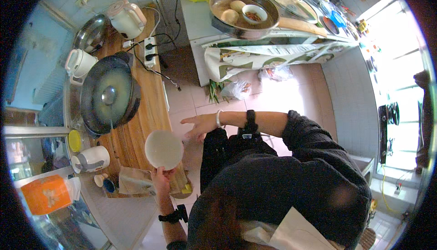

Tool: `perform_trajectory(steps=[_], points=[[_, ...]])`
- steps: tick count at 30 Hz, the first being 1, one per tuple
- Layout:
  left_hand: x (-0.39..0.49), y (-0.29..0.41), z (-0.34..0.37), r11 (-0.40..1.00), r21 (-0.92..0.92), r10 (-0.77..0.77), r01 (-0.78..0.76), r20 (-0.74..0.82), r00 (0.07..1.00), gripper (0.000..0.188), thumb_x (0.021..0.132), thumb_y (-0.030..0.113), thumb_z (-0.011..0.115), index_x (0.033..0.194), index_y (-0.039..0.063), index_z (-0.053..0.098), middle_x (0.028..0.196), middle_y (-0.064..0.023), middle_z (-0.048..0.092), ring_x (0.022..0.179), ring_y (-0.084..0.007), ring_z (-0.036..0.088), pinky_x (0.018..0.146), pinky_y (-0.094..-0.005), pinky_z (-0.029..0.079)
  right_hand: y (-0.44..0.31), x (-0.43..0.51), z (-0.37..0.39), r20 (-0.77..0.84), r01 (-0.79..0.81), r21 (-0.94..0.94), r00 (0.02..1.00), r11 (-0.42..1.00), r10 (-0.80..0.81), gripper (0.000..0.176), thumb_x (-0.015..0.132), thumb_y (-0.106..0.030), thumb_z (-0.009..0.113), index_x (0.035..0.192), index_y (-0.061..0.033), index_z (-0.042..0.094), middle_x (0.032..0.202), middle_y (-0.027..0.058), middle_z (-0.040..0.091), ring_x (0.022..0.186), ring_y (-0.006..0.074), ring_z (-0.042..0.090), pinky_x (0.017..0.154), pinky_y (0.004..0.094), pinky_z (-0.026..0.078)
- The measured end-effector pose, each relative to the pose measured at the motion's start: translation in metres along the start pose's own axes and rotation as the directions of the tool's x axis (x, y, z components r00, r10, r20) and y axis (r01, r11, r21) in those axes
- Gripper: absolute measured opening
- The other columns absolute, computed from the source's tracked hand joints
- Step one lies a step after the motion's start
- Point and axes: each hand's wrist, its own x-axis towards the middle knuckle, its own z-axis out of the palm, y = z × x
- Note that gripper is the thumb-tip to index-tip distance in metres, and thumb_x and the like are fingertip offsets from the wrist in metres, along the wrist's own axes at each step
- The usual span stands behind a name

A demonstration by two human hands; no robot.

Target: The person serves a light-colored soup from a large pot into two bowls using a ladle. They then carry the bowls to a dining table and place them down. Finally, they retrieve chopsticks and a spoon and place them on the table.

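Note:
My left hand point(163, 176) grips the rim of a bowl point(164, 149) filled with pale liquid, held by the front edge of the wooden counter point(150, 103). With its fingers spread, my right hand point(199, 125) holds nothing and hangs over the floor, right of the bowl. On the counter sits a dark electric wok point(128, 89) containing cloudy, pale liquid. A metal ladle point(109, 95) rests in it, its long handle reaching over the wok's near rim. A crumpled cloth or paper point(136, 180) lies left of my left hand.
A power strip point(150, 52) with cords and an electric kettle point(127, 19) occupy the counter's far end. Across the aisle, a steel pan point(244, 31) holds round pale items and a small bowl point(254, 14). Bagged produce point(239, 89) lies on the floor below.

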Motion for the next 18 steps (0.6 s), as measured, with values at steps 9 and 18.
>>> perform_trajectory(steps=[9,18], points=[[0.020,0.055,0.019,0.988,0.058,-0.149,0.141,0.178,0.973,0.042,0.090,0.030,0.052,0.118,-0.001,0.048,0.104,-0.0149,0.061,0.089,-0.0269,0.064,0.073,-0.0363,0.055,-0.051,0.060,-0.049,0.083,0.235,-0.219,0.971,0.947,-0.222,0.069,0.076,-0.017,0.057,0.139,-0.0143,0.029,0.108,0.0152,0.059,0.086,0.0204,0.059,0.071,0.0318,0.050],[0.085,0.135,-0.084,0.795,-0.604,0.024,0.056,0.123,0.992,0.052,0.092,0.038,0.045,0.125,-0.003,0.041,0.114,-0.0156,0.049,0.104,-0.0243,0.047,0.092,-0.0351,0.038,-0.026,0.132,-0.078,0.249,0.224,-0.062,0.947,0.973,-0.202,0.069,0.078,-0.009,0.052,0.141,-0.0135,0.024,0.112,0.0088,0.057,0.081,0.0177,0.063,0.062,0.0284,0.057]])
